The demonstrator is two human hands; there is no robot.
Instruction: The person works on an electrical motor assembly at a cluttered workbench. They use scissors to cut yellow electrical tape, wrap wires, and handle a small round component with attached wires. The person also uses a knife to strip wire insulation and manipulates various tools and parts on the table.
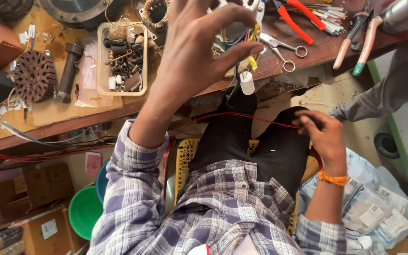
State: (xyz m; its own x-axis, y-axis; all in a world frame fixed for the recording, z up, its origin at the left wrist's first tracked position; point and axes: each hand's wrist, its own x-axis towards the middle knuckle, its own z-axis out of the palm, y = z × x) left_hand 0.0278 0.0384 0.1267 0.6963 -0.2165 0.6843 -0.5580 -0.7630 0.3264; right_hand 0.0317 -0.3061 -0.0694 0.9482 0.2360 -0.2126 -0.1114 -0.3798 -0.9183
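Observation:
My left hand (199, 52) is raised over the bench edge, its fingertips pinched on a small bundle of yellow and red wires (252, 47). A white cylindrical capacitor (247, 83) with black leads hangs just under those fingers. My right hand (323, 137) sits lower on the right above my knee, pinching a thin red wire (242, 115) that stretches leftward across my lap. An orange band circles my right wrist. I sit on a yellow woven stool (185, 156).
The wooden workbench (48, 118) carries a clear tray of small parts (121, 59), a dark rotor core (35, 75), scissors (284, 49), red-handled pliers (293, 19) and other tools. Cardboard boxes, a green bucket (85, 210) and plastic packets (374, 203) lie on the floor.

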